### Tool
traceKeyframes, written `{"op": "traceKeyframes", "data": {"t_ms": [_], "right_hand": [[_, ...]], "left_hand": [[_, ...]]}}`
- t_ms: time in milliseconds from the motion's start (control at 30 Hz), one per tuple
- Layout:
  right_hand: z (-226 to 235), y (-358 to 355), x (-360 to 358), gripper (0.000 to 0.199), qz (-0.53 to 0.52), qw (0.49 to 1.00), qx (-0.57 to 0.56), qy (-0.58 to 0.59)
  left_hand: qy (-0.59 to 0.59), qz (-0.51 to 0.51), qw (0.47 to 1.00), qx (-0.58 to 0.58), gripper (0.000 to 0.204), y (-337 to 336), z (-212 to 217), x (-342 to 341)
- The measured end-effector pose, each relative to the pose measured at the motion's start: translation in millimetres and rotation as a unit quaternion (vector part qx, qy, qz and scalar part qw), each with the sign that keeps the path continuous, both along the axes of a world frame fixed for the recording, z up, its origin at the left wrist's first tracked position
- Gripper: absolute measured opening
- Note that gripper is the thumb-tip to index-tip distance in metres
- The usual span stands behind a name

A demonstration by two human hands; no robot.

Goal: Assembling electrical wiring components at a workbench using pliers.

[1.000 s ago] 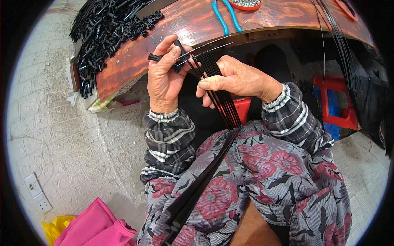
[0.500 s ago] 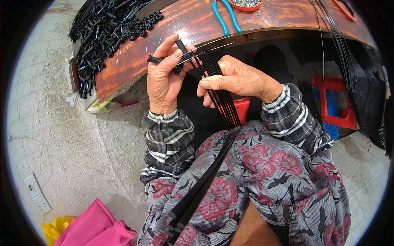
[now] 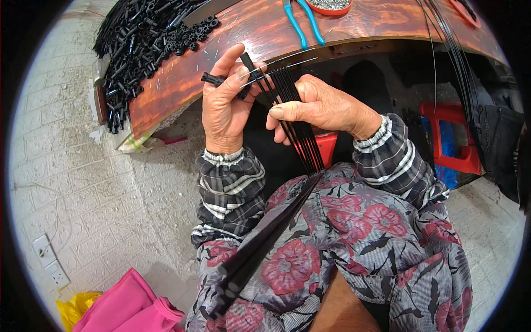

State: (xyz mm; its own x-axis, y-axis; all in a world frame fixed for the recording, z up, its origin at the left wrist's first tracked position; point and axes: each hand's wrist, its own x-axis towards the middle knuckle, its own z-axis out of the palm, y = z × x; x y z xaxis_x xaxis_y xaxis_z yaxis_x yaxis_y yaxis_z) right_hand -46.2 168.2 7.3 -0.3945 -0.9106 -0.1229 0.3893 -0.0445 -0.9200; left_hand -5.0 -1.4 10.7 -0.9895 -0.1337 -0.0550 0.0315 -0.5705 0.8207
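Head view: the left hand (image 3: 224, 108) is raised just in front of the near edge of the reddish wooden worktop (image 3: 182, 83). Its grip is clenched on a small black plastic piece (image 3: 213, 79), pinched between thumb and fingers, with 1 end poking out to the left. The right hand (image 3: 323, 108) sits just beside it, touching the bundle of thin black rods (image 3: 301, 138); thumb and fingers are closed around the fanned rods, holding them together below their upper tips. The rods run down from the hands to the lap, where they gather into a dark flat strip lying across the flowered garment (image 3: 354, 232).

By the look of it, the step in hand is fitting rod tips into the small piece: several tips reach the left fingers, and 2 thin pale wires cross there. I cannot tell how many are seated. The next move seems to call for the right hand to single out 1 rod and steer its tip, while the left holds the piece steady.

At the worktop's left end lies a heap of black plastic parts (image 3: 144, 44). Blue-handled pliers (image 3: 301, 22) and a red dish (image 3: 329, 5) lie at its far edge. A red stool (image 3: 453, 138) stands under the worktop to the right, and pink cloth (image 3: 127, 307) lies on the floor.
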Motion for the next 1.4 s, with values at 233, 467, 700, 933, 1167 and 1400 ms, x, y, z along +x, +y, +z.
{"op": "traceKeyframes", "data": {"t_ms": [233, 467, 700, 933, 1167, 1400], "right_hand": [[5.3, 0.5, 1.4, 0.026, -0.034, 0.998, 0.038, 0.023], [4.5, 0.2, -0.3, 0.024, -0.043, 0.996, 0.055, 0.049], [1.1, -1.5, -1.2, 0.022, -0.038, 0.996, 0.063, 0.044], [0.6, -3.9, -2.2, 0.022, -0.054, 0.994, 0.073, 0.053], [-5.6, -13.3, -0.6, 0.022, -0.043, 0.996, 0.054, 0.056], [-6.9, -27.4, 3.1, 0.023, -0.091, 0.981, 0.050, 0.161]], "left_hand": [[0.030, 0.041, 0.999, 0.016, 0.033, 8.9, -1.4, -0.7], [0.043, 0.064, 0.997, 0.017, 0.033, 9.7, -6.2, -1.8], [0.027, 0.133, 0.991, 0.013, 0.033, 20.9, -6.6, 3.6], [0.049, 0.060, 0.996, 0.050, 0.040, 11.8, -13.7, 2.9], [-0.017, 0.089, 0.996, -0.019, 0.037, 18.6, 4.4, 14.8], [-0.061, 0.147, 0.985, -0.072, 0.023, 7.7, 10.3, 13.9]]}}
